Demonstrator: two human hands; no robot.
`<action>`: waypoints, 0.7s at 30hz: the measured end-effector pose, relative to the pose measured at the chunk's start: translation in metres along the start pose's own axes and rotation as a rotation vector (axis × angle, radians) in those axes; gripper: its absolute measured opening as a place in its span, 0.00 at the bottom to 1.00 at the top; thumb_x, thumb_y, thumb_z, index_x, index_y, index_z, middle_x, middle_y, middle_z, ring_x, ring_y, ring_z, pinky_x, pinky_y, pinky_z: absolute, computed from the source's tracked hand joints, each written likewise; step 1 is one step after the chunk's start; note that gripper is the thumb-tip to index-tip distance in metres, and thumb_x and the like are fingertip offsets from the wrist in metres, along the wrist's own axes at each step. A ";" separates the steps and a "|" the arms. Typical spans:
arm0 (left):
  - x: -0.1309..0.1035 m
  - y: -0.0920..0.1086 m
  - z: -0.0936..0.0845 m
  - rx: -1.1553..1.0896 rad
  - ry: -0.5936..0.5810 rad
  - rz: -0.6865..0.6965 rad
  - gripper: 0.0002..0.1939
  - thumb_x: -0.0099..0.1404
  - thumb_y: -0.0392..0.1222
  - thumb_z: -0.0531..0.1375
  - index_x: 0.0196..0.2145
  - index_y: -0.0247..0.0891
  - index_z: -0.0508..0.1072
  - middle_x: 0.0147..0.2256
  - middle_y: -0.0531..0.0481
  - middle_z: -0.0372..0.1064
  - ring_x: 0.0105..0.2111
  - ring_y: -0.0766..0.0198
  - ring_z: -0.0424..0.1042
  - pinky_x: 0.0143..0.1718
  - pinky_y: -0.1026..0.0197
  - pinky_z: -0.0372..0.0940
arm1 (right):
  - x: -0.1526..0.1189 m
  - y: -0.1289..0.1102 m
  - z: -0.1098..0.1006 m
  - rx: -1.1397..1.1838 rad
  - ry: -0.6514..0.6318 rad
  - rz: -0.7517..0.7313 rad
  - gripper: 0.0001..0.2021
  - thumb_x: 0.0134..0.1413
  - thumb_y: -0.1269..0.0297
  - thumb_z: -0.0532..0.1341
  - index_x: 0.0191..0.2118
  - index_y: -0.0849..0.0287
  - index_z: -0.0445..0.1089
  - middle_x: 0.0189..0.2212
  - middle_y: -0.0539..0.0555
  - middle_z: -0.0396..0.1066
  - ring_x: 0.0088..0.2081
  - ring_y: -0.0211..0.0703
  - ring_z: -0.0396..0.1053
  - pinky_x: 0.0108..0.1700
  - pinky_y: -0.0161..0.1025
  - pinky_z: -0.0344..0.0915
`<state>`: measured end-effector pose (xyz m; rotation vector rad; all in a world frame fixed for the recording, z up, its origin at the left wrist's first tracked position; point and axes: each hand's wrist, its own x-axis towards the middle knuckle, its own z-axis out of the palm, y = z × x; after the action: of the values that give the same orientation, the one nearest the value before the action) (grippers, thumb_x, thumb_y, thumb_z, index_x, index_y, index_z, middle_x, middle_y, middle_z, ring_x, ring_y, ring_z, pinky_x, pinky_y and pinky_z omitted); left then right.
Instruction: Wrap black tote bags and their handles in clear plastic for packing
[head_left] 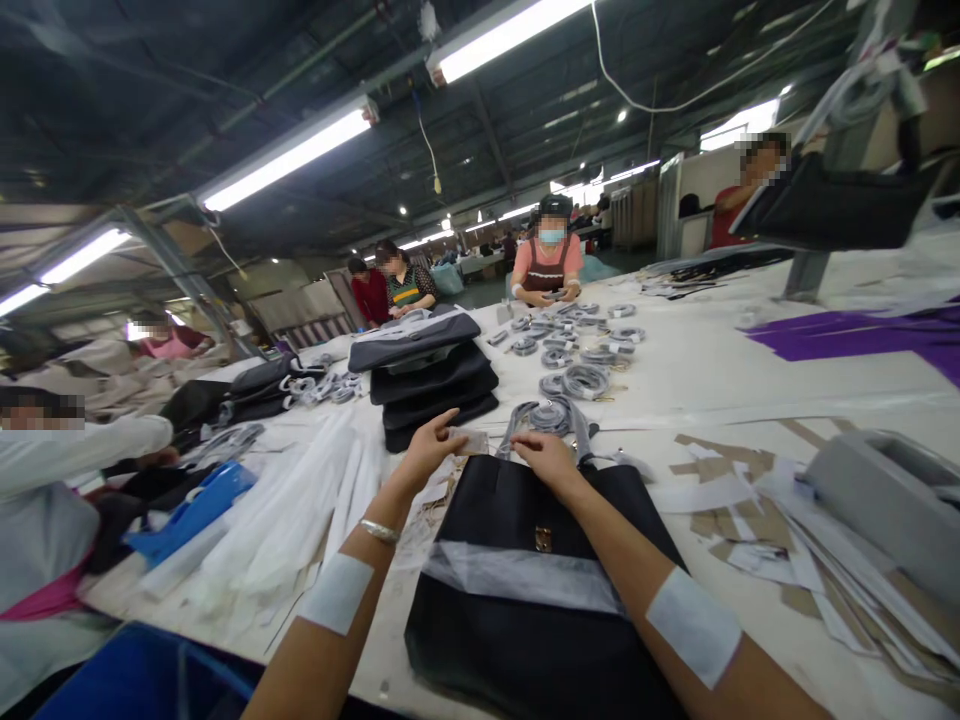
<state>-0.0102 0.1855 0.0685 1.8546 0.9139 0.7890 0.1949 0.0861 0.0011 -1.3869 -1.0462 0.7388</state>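
A black handbag with a gold clasp lies in front of me, a translucent white strip across its front. Its grey wrapped handles rise at the far edge. My left hand hovers beyond the bag's top left corner, thumb and fingers apart. Close to its fingertips is a small clear plastic piece; whether they touch it I cannot tell. Over the bag's top flap is my right hand, its fingers stretched leftward near the handle base, with nothing visible in them.
Stacked black bags stand beyond my left hand. Coiled grey straps lie farther back, before a co-worker. White wrapping sheets and a blue tray are left; paper scraps and a grey holder right.
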 end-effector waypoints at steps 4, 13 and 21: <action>-0.007 -0.008 -0.024 0.041 0.111 -0.027 0.40 0.59 0.52 0.64 0.64 0.31 0.61 0.39 0.44 0.74 0.37 0.61 0.74 0.41 0.59 0.67 | -0.002 -0.003 0.003 -0.167 -0.047 -0.101 0.10 0.50 0.68 0.61 0.34 0.54 0.81 0.39 0.53 0.80 0.46 0.50 0.74 0.55 0.45 0.64; -0.024 -0.053 -0.026 0.515 0.050 -0.121 0.19 0.47 0.35 0.66 0.39 0.33 0.81 0.31 0.46 0.77 0.37 0.51 0.75 0.43 0.54 0.66 | -0.005 -0.002 0.006 -0.348 -0.094 -0.243 0.13 0.49 0.72 0.59 0.36 0.57 0.81 0.37 0.56 0.80 0.43 0.50 0.76 0.49 0.43 0.67; -0.057 -0.028 -0.012 0.731 0.065 -0.012 0.23 0.60 0.38 0.59 0.54 0.39 0.74 0.58 0.43 0.68 0.60 0.50 0.63 0.62 0.50 0.55 | -0.007 -0.011 0.008 -0.211 -0.011 -0.202 0.15 0.52 0.71 0.59 0.44 0.59 0.79 0.38 0.57 0.79 0.42 0.49 0.76 0.52 0.47 0.68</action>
<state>-0.0576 0.1521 0.0395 2.4470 1.3781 0.5394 0.1834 0.0819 0.0098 -1.4300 -1.2805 0.4994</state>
